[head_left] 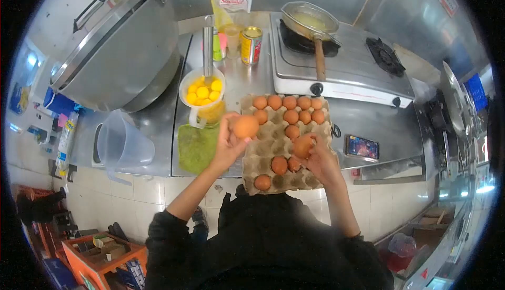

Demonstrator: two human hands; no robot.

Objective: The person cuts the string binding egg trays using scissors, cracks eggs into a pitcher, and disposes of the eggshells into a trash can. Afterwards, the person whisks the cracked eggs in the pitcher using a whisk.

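My left hand [229,141] holds up a brown egg [245,127] by the left side of the cardboard egg tray [267,148]. Over the tray's right side, my right hand [322,159] has its fingers around another brown egg [303,146]. Several brown eggs fill the tray's back rows, and a few sit nearer the front. Left of the tray stands a clear jug [214,114] with several yellow yolks [202,93] inside and a metal-handled tool [208,48] upright in it. A green cloth [198,148] lies in front of the jug.
A gas stove [347,74] carries a pan [310,19] whose wooden handle points toward me. A phone [362,148] lies to the right. A large metal pot [126,53] and an empty plastic pitcher [123,140] stand left. An opened can [251,46] and a pouch [231,7] are behind.
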